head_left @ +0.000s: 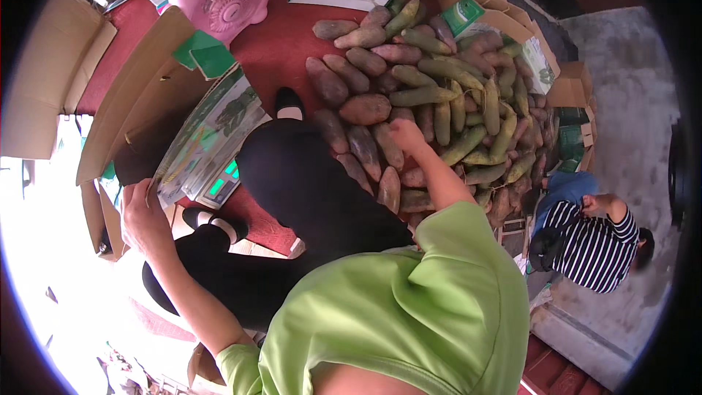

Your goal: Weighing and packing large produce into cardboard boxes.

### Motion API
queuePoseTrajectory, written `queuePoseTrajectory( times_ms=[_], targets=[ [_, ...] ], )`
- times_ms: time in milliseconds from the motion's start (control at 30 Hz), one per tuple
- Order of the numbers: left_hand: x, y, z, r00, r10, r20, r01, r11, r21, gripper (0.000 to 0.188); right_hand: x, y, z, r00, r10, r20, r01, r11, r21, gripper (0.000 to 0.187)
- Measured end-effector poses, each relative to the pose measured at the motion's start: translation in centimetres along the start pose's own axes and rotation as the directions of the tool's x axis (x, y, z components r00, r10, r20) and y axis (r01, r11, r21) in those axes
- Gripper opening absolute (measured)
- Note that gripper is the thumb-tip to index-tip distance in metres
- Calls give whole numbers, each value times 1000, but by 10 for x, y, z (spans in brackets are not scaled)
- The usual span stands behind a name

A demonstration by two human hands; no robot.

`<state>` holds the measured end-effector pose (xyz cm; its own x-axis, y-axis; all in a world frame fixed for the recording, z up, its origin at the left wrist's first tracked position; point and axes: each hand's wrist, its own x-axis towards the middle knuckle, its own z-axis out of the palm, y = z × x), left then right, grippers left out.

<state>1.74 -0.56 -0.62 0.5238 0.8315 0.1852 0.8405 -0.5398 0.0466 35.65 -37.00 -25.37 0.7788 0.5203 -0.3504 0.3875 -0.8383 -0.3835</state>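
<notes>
Brown tuber (387, 148) in pile (457, 113) is seen just left of right hand (406, 136), long axis roughly fore-and-aft. Carton (205, 135) is touched by left hand (144, 218). Neither grip can be told.

The place looks like a produce packing area, perhaps a shop: a large heap of purplish and green vegetables (365, 110) lies on a red floor (274, 58), near open cardboard boxes (139, 95) and a lit scale (217, 187).
</notes>
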Motion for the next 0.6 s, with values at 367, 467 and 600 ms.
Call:
queuePoseTrajectory(
  times_ms=[367, 467, 600],
  targets=[
    [1, 0, 6, 999, 30, -25, -30, 1000, -4, 10, 34, 118, 5, 674, 669, 314, -536, 151, 830, 39],
    [1, 5, 5, 1000, -1, -16, 1, 1000, 0, 9, 58, 120, -4, 640, 692, 335, -448, -18, 894, 48],
    [1, 3, 3, 1000, -1, -29, 1, 1000, -12, 8, 85, 117, -14, 600, 725, 340, -346, -148, 926, 56]
  ],
)
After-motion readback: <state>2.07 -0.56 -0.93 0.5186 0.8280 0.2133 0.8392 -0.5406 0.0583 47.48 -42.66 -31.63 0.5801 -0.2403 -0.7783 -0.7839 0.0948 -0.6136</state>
